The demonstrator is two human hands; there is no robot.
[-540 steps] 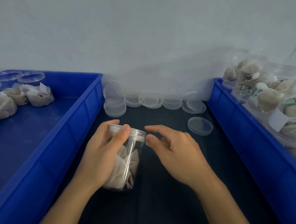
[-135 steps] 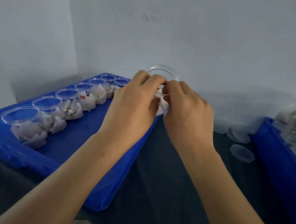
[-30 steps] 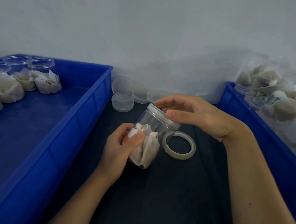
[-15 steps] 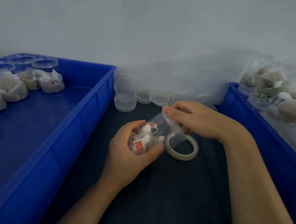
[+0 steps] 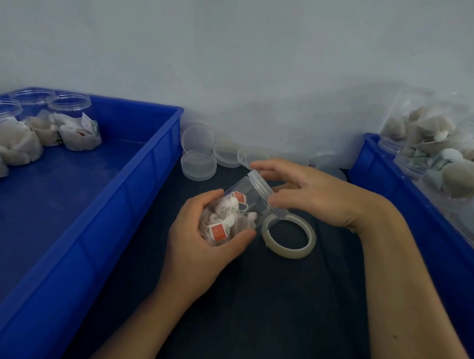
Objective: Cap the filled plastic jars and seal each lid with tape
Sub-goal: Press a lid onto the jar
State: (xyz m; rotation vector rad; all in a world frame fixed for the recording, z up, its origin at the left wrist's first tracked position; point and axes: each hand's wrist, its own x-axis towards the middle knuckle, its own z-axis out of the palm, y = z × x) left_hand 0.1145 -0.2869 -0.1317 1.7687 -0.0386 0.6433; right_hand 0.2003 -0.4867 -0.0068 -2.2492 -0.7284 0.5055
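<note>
A clear plastic jar (image 5: 245,199) filled with tea bags lies tilted on its side over the dark table, its capped end pointing up and to the right. My left hand (image 5: 197,249) grips the jar's base from below. My right hand (image 5: 310,195) holds the clear lid (image 5: 262,185), with the thumb under its rim and the fingers over its top. A roll of clear tape (image 5: 292,236) lies flat on the table just under and right of the lid.
A blue bin (image 5: 95,217) on the left holds several capped jars (image 5: 74,128) at its far end. A second blue bin (image 5: 413,208) on the right holds filled jars (image 5: 439,154). Loose clear lids (image 5: 199,162) lie in stacks along the wall.
The jar has tipped further onto its side and turned in my hands, so red tags now face up. My right hand has shifted its fingers round the lid. The tape roll has not moved.
</note>
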